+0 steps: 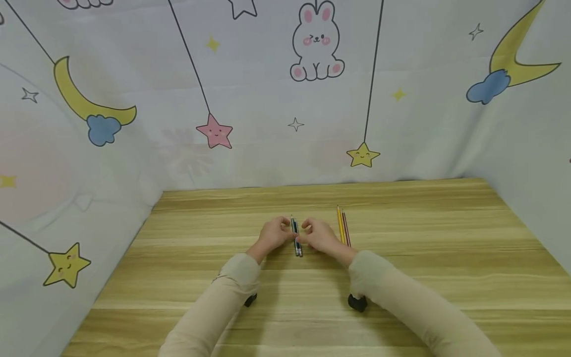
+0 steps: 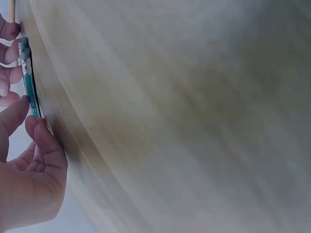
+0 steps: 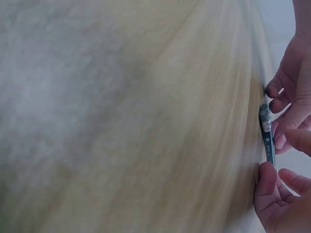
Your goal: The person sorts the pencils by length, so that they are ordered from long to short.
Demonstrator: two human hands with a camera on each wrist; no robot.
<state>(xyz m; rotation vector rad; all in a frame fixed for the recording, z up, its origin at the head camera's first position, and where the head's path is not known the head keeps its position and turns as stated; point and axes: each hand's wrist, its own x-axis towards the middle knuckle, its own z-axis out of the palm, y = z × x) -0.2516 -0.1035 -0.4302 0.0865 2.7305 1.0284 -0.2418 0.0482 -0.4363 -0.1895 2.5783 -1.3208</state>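
Two dark green pencils (image 1: 298, 250) lie side by side on the table, their silver ferrules and grey erasers towards me. My left hand (image 1: 275, 234) is at their left side, fingers loosely bent, its thumb tip overlapping the pencils in the head view. On their right, my right hand (image 1: 319, 235) has its thumb tip right at the pencils and its fingers spread apart from the thumb. The left wrist view shows the eraser ends (image 2: 24, 48) between both hands, and the right wrist view shows a pencil barrel (image 3: 267, 138) between the fingertips.
Just right of my right hand lie a yellow pencil (image 1: 341, 223) and a dark red pencil (image 1: 346, 229), partly hidden by the wrist. The wooden table (image 1: 446, 238) ends at a white patterned cloth (image 1: 267, 99) behind and at the sides.
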